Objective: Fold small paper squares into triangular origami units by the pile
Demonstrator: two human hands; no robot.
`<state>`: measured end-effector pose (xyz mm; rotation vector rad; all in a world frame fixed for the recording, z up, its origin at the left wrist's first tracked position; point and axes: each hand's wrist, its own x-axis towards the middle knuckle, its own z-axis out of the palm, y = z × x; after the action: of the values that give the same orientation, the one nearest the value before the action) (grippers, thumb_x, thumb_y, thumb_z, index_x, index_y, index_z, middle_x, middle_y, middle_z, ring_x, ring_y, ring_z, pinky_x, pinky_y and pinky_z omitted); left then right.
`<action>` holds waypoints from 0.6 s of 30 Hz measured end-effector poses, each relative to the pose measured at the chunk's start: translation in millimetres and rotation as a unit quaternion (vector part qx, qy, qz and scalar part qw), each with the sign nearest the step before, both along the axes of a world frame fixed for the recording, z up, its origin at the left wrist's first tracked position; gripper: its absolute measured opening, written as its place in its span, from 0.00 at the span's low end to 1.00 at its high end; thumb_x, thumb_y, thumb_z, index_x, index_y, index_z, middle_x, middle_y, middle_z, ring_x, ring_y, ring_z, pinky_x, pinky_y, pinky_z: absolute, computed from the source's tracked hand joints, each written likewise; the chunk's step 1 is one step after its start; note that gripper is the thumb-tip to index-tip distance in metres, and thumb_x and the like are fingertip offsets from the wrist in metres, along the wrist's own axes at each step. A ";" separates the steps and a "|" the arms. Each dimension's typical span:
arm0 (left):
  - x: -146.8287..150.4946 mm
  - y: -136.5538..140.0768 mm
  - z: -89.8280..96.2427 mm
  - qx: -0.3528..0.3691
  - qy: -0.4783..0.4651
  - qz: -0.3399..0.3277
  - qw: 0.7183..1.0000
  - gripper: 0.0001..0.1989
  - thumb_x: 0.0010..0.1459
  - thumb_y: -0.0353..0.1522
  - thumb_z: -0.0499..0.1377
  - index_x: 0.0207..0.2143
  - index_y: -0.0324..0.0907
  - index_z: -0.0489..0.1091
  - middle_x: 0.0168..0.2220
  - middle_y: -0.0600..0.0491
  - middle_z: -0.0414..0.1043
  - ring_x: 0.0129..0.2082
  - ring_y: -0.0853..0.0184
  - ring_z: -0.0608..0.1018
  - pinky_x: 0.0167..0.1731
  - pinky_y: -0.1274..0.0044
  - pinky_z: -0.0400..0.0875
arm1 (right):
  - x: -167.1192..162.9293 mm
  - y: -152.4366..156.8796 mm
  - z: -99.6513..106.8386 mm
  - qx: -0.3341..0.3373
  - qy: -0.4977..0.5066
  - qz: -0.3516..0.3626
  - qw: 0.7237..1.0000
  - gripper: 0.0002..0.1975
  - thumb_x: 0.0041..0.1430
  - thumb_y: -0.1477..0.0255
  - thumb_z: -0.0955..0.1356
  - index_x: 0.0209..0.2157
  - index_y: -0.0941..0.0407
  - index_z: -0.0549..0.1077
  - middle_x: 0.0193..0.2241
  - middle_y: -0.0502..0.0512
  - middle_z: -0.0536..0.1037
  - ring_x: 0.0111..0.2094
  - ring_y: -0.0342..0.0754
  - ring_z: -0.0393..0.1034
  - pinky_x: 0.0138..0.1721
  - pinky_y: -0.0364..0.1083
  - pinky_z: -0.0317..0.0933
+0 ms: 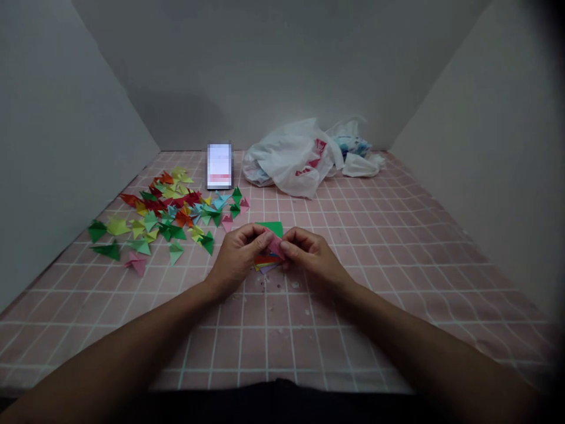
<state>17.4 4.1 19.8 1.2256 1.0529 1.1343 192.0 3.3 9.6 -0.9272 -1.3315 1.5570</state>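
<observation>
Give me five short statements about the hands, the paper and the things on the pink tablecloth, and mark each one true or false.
1. Both hands pinch one small pink piece of paper between them. True: the left hand and the right hand meet on it.
2. The pile of folded paper pieces lies to the right of the hands. False: it lies to their left.
3. A phone stands near the back wall with its screen lit. True.
4. The white plastic bag sits between the hands and the person's body. False: it lies at the far end of the tablecloth, beyond the hands.
5. A small stack of coloured paper sheets lies under the hands. True.
</observation>
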 end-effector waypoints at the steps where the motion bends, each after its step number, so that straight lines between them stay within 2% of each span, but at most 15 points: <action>1: 0.1 0.0 0.3 0.000 0.010 -0.013 1.000 0.09 0.55 0.37 0.65 0.29 0.39 0.75 0.27 0.56 0.73 0.27 0.72 0.73 0.32 0.79 0.70 | 0.7 0.9 0.4 0.012 0.004 -0.010 1.000 0.14 0.57 0.61 0.73 0.28 0.56 0.72 0.22 0.47 0.72 0.23 0.41 0.65 0.29 0.43 0.59; 4: 1.9 -0.3 0.4 -0.020 0.005 -0.035 0.999 0.09 0.53 0.36 0.66 0.30 0.39 0.75 0.28 0.56 0.73 0.28 0.72 0.74 0.32 0.79 0.71 | 1.7 2.2 2.1 0.016 0.008 -0.015 1.000 0.13 0.57 0.62 0.72 0.27 0.56 0.71 0.21 0.47 0.72 0.23 0.41 0.64 0.29 0.43 0.58; 9: 4.5 -0.4 -1.8 -0.062 -0.059 -0.017 0.996 0.13 0.48 0.37 0.70 0.31 0.39 0.73 0.27 0.57 0.74 0.26 0.72 0.76 0.29 0.79 0.73 | 0.8 1.1 3.1 -0.003 0.002 -0.009 1.000 0.13 0.55 0.63 0.72 0.27 0.55 0.70 0.21 0.46 0.72 0.23 0.41 0.65 0.28 0.43 0.59; 18: 3.8 -1.6 0.6 -0.062 -0.039 -0.022 0.997 0.11 0.50 0.36 0.69 0.27 0.38 0.74 0.26 0.55 0.76 0.25 0.72 0.75 0.29 0.79 0.71 | 1.1 1.3 -0.1 -0.019 0.022 0.006 1.000 0.11 0.55 0.64 0.73 0.28 0.56 0.72 0.22 0.47 0.74 0.22 0.40 0.67 0.28 0.43 0.61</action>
<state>21.1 2.4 20.4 1.0932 1.0167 1.0581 193.1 4.6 9.5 -0.9055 -1.2825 1.6077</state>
